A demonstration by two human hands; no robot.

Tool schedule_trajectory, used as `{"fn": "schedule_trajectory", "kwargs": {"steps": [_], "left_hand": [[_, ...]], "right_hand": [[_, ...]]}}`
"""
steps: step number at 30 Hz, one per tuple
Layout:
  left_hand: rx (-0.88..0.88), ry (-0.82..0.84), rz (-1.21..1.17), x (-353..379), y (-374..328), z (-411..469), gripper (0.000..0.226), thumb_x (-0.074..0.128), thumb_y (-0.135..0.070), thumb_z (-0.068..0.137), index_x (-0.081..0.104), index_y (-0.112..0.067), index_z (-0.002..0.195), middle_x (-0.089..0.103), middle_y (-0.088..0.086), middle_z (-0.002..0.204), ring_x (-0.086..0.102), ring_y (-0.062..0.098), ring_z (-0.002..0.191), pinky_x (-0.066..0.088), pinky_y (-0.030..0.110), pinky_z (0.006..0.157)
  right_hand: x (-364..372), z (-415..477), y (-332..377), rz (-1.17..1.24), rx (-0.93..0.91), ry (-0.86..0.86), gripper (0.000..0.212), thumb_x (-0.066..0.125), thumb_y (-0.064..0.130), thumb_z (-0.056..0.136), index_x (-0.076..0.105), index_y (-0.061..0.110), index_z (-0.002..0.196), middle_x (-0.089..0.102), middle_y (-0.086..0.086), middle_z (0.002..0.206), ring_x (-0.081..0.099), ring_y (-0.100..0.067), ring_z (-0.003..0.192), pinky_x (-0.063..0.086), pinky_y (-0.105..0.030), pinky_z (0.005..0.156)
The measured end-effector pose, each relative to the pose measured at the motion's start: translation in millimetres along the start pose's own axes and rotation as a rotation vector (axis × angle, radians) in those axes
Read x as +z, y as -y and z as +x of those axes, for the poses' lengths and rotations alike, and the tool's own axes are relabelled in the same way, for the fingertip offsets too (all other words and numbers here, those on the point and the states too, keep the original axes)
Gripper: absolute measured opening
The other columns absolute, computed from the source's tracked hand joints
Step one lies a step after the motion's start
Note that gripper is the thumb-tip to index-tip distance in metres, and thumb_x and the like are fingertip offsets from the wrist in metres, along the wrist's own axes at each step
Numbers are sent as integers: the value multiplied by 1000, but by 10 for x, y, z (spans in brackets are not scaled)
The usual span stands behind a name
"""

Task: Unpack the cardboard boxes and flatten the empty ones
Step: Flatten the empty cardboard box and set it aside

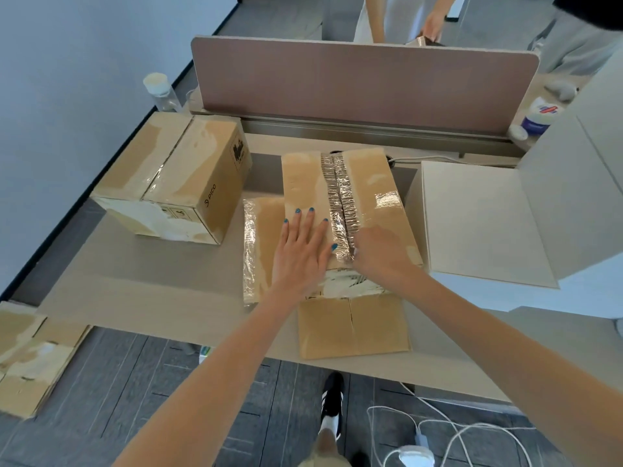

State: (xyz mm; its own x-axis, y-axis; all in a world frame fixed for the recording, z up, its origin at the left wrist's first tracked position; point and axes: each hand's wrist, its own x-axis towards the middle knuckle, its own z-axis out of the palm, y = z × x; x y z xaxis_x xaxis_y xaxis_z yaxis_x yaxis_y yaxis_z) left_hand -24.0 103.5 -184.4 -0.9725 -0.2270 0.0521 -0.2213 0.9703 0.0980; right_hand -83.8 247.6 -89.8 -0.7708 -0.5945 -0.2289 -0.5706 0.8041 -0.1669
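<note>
Box (371, 197) sits mid-way along the table (161, 284), toward its front edge, top seam taped. Left hand (303, 254) lies flat on its top, fingers straight and spread. Right hand (382, 256) is at the tape seam (338, 193), blurred; cannot tell its grip.

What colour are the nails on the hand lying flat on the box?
Teal blue, on the left hand; head view.
</note>
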Motion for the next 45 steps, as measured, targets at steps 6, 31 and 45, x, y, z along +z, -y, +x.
{"fn": "schedule_trajectory", "kwargs": {"steps": [6, 31, 45], "left_hand": [[-16, 12, 8, 30, 4, 8, 68, 2, -55, 98, 16, -25, 158, 5, 7, 166, -4, 28, 153, -5, 45, 123], [215, -161, -144, 97, -339, -683, 46, 27, -31, 102, 46, -24, 144, 41, 0, 155, 30, 19, 147, 17, 45, 122], [169, -194, -93, 248, -511, -859, 51, 42, -18, 98, 37, -18, 149, 28, 6, 161, 17, 24, 151, 8, 48, 124]], "right_hand": [[63, -311, -22, 14, 20, -19, 15, 54, 6, 87, 59, 8, 101, 58, -11, 100, 59, -30, 95, 39, -29, 68], [882, -1238, -1154, 137, -34, -258, 34, 37, 5, 99, 39, 20, 130, 63, -1, 104, 58, -26, 71, 32, -31, 51], [1842, -1676, -1835, -82, -22, -64, 14, 62, 17, 91, 51, 16, 99, 51, 1, 96, 54, -19, 83, 31, -26, 57]]}}
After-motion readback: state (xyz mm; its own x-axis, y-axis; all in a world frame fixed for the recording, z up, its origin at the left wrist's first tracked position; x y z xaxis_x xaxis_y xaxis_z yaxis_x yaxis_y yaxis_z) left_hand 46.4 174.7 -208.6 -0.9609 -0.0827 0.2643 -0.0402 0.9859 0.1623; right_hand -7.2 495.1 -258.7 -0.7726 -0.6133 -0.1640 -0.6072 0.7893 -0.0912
